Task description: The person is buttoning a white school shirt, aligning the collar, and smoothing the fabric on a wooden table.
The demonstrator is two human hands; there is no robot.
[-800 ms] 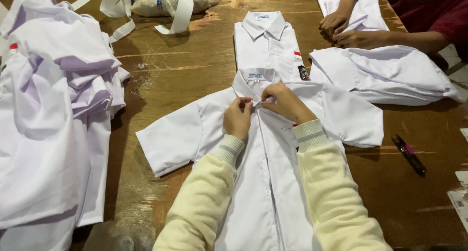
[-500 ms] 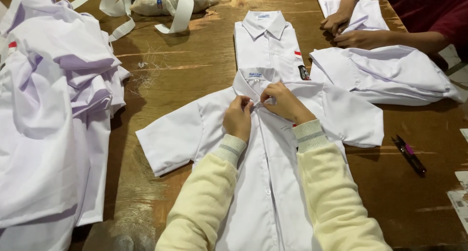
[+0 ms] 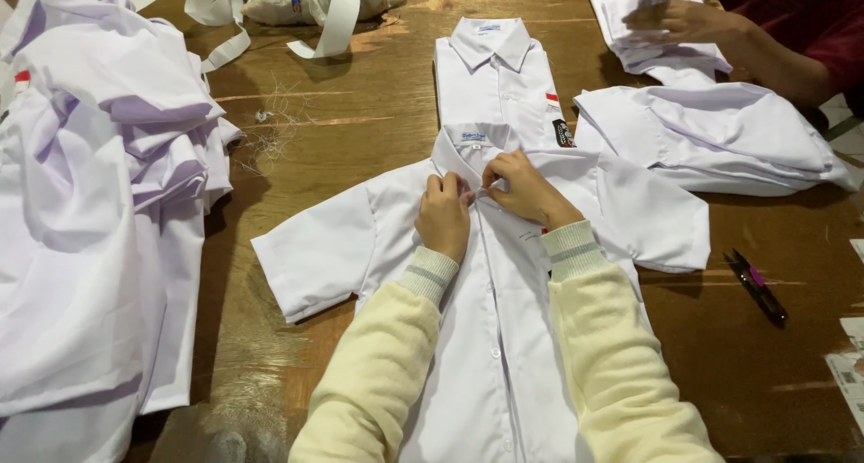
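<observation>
Working at the near edge of the wooden surface [image 3: 360, 112], a person in pale yellow sleeves bends over a white short-sleeved shirt [image 3: 504, 337] laid flat, front up, its long axis running away from the body, collar [image 3: 468, 143] at the far end. Both hands meet just below the collar, on the button placket. Left hand [image 3: 445, 218]: fingers curled, pinching the placket edge from its left. Right hand [image 3: 524, 189]: fingers pressed together on the opposite edge; tips touch the left hand's. Whether a button sits between them, cannot tell. Neither hand is clearly nearer; the work lies directly under both.

Right of the shirt, apart from it, a small black thread snip [image 3: 758, 287]. Left, a heaped pile of white shirts [image 3: 90, 229]. Beyond the collar, a folded white shirt [image 3: 495, 67]; beside it a looser folded one [image 3: 720, 134]. Far right, another person's hand [image 3: 670, 17] on white cloth. Far edge: a tied bundle with white strips [image 3: 315, 0].
</observation>
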